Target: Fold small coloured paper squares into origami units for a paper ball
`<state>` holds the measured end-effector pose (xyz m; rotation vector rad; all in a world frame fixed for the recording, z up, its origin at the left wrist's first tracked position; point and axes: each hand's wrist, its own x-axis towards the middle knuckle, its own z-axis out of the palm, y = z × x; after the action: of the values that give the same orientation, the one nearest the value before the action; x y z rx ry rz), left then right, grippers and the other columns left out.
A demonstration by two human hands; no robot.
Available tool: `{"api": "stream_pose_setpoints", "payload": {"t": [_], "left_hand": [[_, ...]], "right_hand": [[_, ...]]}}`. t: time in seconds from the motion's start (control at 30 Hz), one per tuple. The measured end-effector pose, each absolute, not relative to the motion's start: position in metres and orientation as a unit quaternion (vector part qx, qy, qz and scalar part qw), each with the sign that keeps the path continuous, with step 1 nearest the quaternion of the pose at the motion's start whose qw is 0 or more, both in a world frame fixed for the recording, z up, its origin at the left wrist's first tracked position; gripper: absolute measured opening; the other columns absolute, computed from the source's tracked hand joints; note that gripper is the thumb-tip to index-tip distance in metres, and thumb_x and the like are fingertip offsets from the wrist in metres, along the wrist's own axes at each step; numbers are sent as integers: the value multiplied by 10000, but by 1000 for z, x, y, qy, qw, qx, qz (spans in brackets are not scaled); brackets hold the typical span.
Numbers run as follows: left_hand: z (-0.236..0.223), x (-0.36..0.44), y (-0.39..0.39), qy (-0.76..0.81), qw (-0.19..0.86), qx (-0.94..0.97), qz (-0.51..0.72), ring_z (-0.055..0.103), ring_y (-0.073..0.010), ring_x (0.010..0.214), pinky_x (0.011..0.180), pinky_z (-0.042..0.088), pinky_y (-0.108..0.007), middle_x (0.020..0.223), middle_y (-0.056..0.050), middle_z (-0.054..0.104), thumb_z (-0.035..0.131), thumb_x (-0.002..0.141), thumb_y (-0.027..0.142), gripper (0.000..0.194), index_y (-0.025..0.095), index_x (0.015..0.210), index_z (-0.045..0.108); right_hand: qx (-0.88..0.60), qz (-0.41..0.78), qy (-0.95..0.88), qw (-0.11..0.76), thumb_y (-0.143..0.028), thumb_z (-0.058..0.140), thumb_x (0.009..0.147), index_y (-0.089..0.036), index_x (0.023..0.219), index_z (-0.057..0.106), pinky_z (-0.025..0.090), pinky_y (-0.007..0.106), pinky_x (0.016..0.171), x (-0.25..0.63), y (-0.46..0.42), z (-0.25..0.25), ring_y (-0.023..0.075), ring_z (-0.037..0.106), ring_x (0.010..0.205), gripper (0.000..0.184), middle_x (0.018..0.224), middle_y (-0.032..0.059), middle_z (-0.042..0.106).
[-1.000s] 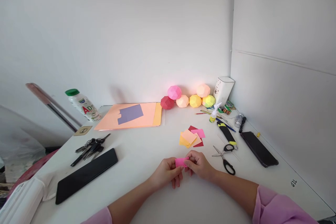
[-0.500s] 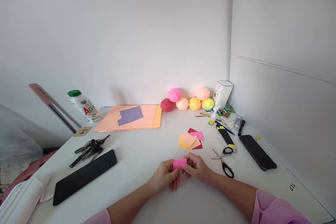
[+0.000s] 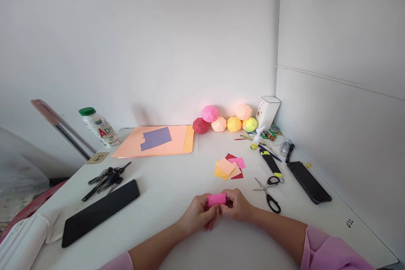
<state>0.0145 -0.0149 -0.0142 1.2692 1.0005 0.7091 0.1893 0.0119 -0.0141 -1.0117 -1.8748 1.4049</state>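
Pink rectangular paper (image 3: 217, 199) occupied our grip: we pinched its ends with the left hand (image 3: 198, 213) and right hand (image 3: 238, 206), near overlapping multicoloured paper pieces (image 3: 227, 165).

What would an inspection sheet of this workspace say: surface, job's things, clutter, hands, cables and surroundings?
Surface: flat white tabletop, with black handwritten marks near its right edge.
Job's things: small rectangular pink paper piece, held; pile of red, pink, peach and yellow paper pieces lying beyond it.
Clutter: black-handled metal scissors, blades parted, near black-and-yellow utility knife at right; bunch of metal keys and flat black rectangular slab at left.
Hands: left hand grips the piece's left end; right hand, its right.
Cables: nothing seen.
Surroundings: plain white walls; faceted multicoloured balls before the back one.
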Motion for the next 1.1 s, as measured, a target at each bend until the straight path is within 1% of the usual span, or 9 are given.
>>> {"api": "stream_pose_setpoints", "payload": {"t": [0.1, 0.2, 0.33, 0.47, 0.53, 0.63, 0.77, 0.9, 1.1], "left_hand": [[-13, 14, -14, 438, 650, 532, 320, 513, -91, 344, 341, 369, -192, 495, 43, 566, 563, 779, 376, 227, 159, 772, 496], [-12, 13, -11, 425, 665, 510, 342, 505, -93, 320, 321, 355, -190, 469, 40, 564, 571, 765, 451, 302, 163, 743, 484], [-12, 11, -8, 426, 672, 479, 370, 507, -99, 310, 305, 347, -188, 452, 52, 542, 573, 749, 514, 361, 176, 707, 455], [-16, 12, -10, 425, 664, 506, 349, 508, -90, 328, 326, 368, -187, 482, 45, 564, 573, 772, 465, 314, 164, 758, 484], [-18, 12, -12, 428, 658, 517, 340, 502, -85, 333, 337, 373, -186, 475, 47, 556, 576, 779, 430, 283, 162, 758, 488], [-19, 13, -13, 430, 656, 524, 331, 509, -85, 351, 356, 389, -189, 486, 47, 552, 570, 788, 397, 250, 163, 745, 491], [-15, 12, -12, 428, 654, 530, 328, 525, -86, 365, 363, 395, -188, 519, 40, 568, 563, 791, 366, 217, 161, 745, 508], [-10, 11, -10, 417, 670, 507, 347, 548, -97, 368, 357, 406, -195, 541, 39, 573, 579, 765, 374, 223, 160, 749, 520], [-10, 10, -10, 412, 693, 459, 373, 551, -114, 365, 348, 411, -212, 523, 19, 593, 582, 744, 359, 221, 164, 691, 492]], "right_hand": [[-390, 557, -674, 290, -142, 509, 635, -145, 662, 512, 311, 194, 437, 191, 13, -12, 76, 413, 466, 28, 556, -21, 551], [-375, 596, -641, 305, -138, 510, 644, -162, 660, 478, 367, 210, 467, 194, 15, -10, 90, 462, 468, 42, 544, -16, 574], [-341, 645, -582, 358, -213, 516, 735, -186, 700, 415, 414, 235, 509, 194, 16, -6, 103, 496, 499, 110, 583, -10, 583], [-335, 619, -629, 331, -288, 576, 787, -167, 856, 483, 398, 223, 522, 193, 16, -9, 98, 493, 559, 168, 694, -5, 567], [-331, 597, -665, 301, -317, 587, 801, -153, 829, 509, 367, 212, 507, 193, 16, -13, 93, 468, 551, 183, 645, -24, 514], [-324, 575, -698, 278, -342, 567, 828, -143, 777, 522, 352, 212, 503, 195, 17, -16, 92, 457, 547, 210, 626, -25, 494], [-328, 574, -697, 278, -363, 539, 852, -139, 801, 530, 382, 217, 509, 196, 17, -14, 96, 474, 548, 229, 644, -14, 518], [-336, 597, -670, 284, -375, 499, 879, -134, 893, 541, 422, 227, 540, 196, 16, -11, 99, 496, 567, 245, 696, 11, 572], [-345, 609, -650, 298, -396, 504, 869, -136, 903, 539, 424, 226, 531, 195, 15, -9, 95, 487, 541, 265, 660, -4, 552]]}}
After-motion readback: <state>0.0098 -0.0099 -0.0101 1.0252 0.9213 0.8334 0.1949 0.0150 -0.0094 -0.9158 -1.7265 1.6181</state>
